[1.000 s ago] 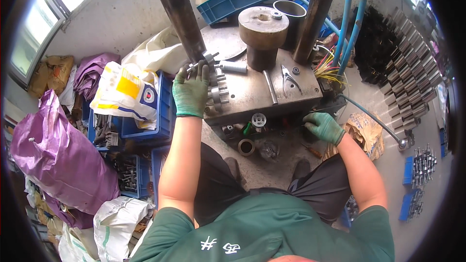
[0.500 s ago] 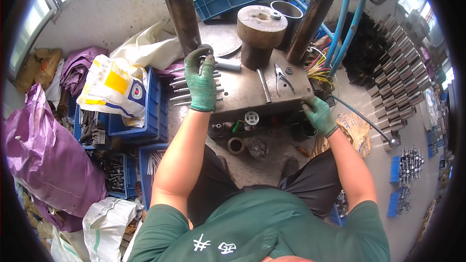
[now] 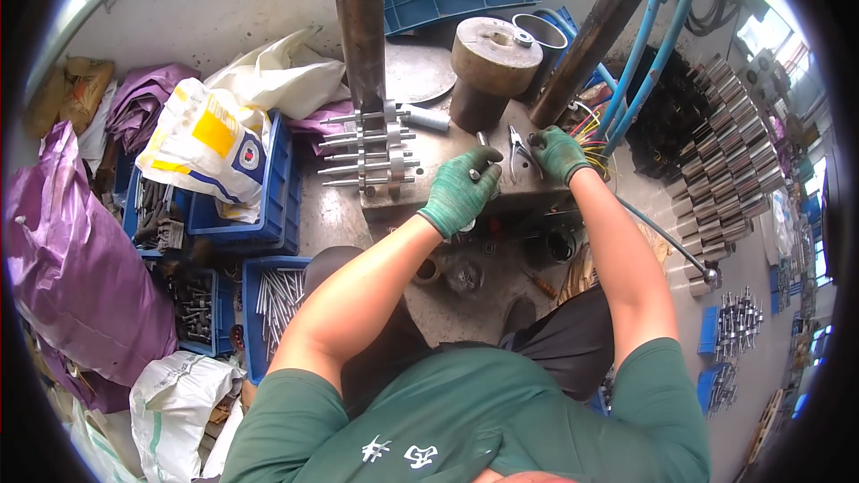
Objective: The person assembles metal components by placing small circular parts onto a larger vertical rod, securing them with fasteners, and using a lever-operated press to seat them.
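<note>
My left hand [image 3: 461, 190], in a green glove with dark fingertips, is closed around a short metal rod [image 3: 483, 139] on the steel work block. The rod's upper end shows beyond my fingers. My right hand [image 3: 561, 156], gloved alike, has curled fingers at the block's right side, beside pliers [image 3: 517, 150] with splayed handles. Whatever lies between those fingertips is hidden. To the left, several slim steel pins lie crosswise with a row of metal discs [image 3: 395, 148] on them. Behind these lies a grey metal cylinder [image 3: 424, 118].
A thick round press head [image 3: 497, 54] carries a small ring [image 3: 523, 38]. Steel columns [image 3: 360, 36] rise at both sides. Coloured wires [image 3: 591, 130] and blue hoses [image 3: 650, 63] stand right. Blue bins [image 3: 288, 188] and a purple sack [image 3: 89, 277] sit left.
My left hand has left the pins and moved right onto the rod; the discs on the pins now show. My right hand has moved up and left to the pliers' side.
</note>
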Demonstrator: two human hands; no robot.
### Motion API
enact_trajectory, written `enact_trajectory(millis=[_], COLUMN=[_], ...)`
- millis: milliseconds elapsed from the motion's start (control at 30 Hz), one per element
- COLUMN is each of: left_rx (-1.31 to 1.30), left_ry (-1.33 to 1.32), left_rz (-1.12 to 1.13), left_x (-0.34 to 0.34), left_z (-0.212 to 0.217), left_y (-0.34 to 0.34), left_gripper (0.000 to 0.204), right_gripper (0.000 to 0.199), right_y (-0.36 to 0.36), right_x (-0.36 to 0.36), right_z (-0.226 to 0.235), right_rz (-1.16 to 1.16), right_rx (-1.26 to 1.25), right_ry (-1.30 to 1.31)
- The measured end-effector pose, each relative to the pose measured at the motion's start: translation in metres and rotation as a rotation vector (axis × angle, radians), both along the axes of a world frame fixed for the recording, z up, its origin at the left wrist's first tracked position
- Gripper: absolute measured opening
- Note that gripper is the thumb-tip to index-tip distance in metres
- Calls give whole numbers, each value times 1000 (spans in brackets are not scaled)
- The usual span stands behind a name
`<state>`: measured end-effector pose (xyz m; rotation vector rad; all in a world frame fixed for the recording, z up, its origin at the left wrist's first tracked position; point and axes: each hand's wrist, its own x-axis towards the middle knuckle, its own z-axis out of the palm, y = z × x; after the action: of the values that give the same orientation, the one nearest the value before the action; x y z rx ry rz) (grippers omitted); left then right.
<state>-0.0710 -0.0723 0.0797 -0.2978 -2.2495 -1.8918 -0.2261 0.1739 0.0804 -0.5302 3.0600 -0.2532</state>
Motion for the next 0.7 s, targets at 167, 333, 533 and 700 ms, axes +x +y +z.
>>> enact_trajectory(millis=[167, 333, 533, 700], left_rx=[-162, -305, -301, -324], left_ry=[-77, -108, -183, -159], left_rz=[243, 282, 219, 224], left_x=[-13, -23, -20, -30], left_z=[5, 6, 20, 8], left_y=[-6, -13, -12, -13], left_gripper=[27, 39, 39, 37], right_gripper=[34, 31, 23, 25], right_y=[0, 5, -32, -72], right_x=[-1, -2, -17, -35], right_z=[1, 13, 92, 143], right_rz=[8, -79, 181, 148], right_rx=[108, -233, -875, -630], right_ry=[98, 222, 633, 560])
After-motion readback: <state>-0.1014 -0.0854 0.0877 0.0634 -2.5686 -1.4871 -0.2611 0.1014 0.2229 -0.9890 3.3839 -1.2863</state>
